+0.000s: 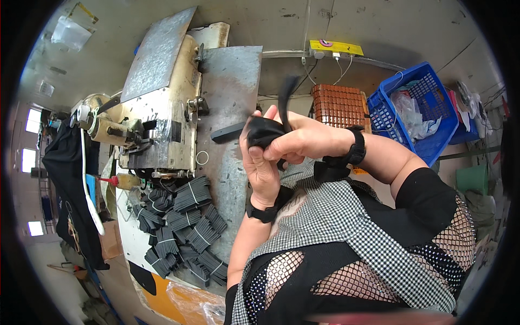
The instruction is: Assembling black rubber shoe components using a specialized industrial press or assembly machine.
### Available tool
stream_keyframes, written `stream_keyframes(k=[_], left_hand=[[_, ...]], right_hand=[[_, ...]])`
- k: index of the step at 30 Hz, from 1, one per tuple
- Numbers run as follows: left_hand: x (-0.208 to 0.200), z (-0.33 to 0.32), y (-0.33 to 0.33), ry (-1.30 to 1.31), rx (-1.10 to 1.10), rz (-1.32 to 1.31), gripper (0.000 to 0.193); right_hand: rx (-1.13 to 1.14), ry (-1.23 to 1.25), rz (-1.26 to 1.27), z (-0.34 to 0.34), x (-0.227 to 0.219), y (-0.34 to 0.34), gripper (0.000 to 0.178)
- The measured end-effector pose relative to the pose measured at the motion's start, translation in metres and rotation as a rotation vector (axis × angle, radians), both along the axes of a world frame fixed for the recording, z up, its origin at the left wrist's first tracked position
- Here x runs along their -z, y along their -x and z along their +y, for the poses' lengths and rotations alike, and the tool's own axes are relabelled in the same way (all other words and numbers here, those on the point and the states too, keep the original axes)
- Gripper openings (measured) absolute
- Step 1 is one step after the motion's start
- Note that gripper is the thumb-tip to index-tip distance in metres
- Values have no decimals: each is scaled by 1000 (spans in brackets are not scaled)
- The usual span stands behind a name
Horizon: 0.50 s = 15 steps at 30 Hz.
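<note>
My left hand [261, 176] and my right hand [306, 140] are close together in front of my chest, fingers closed around a folded black strip [265, 131]. One free end of it rises above my right hand, blurred by motion. A flat dark piece [227, 132] sticks out to the left of my left hand; whether it belongs to the same strip I cannot tell. Left of my left forearm lie several bundles of dark grey strips [190, 195], bound with thin white ties. A cream industrial sewing machine [162, 119] stands beyond them.
A metal plate [230, 70] lies beside the machine, and a white ring [202, 157] near its base. A bottle with a red tip [125, 181] is at the table's left. On the right are a brown beaded seat mat [338, 105] and a blue crate [444, 132] holding plastic bags.
</note>
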<state>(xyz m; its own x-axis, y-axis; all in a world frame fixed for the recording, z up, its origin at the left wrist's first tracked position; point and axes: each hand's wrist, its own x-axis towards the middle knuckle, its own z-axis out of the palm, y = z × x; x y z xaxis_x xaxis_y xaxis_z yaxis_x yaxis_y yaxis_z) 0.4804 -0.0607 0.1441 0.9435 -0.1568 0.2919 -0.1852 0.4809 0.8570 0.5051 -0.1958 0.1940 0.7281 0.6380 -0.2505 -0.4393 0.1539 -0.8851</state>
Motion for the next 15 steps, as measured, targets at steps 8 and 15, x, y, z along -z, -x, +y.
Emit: stream_keyframes(k=[8, 15], left_hand=[[17, 14, 6, 177, 176, 187, 57], [-26, 20, -5, -188, -119, -67, 39]], right_hand=[[4, -287, 44, 4, 13, -3, 19], [-30, 265, -291, 8, 27, 10, 15]])
